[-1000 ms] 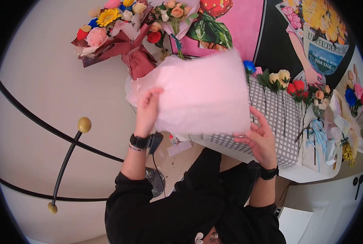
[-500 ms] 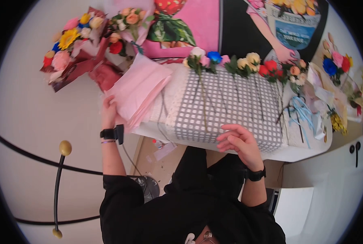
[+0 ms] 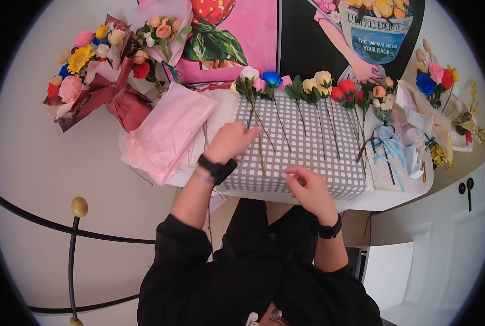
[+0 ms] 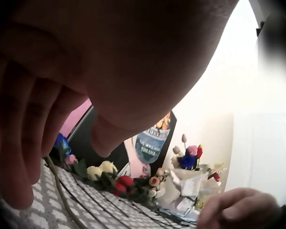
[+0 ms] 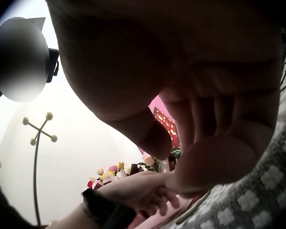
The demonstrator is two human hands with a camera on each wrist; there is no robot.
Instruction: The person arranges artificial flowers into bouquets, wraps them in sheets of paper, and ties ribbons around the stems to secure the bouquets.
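Note:
In the head view my left hand (image 3: 232,142) reaches over the left part of the grey-and-white checked cloth (image 3: 302,136), its fingers over the stem of a white flower (image 3: 249,73). The left wrist view shows the fingers extended downward, the thumb apart, and a green stem (image 4: 62,191) close by the fingertips. My right hand (image 3: 309,190) hovers at the cloth's front edge, fingers loosely bent, holding nothing. A stack of pink wrapping paper (image 3: 172,127) lies to the left of my left hand. Beside the white flower lie a blue flower (image 3: 272,79) and cream roses (image 3: 322,80).
Wrapped bouquets, one in dark red paper (image 3: 128,108), stand at the back left. Red flowers (image 3: 345,89), blue ribbon (image 3: 390,144) and more bouquets occupy the right side. Painted canvases (image 3: 329,49) lean behind the table. A black rack (image 3: 73,261) is at the left.
The pink paper was held up between both hands, then lowered onto the table's left side. My left hand has let it go and moved right to the stems. The right hand stays near the front edge.

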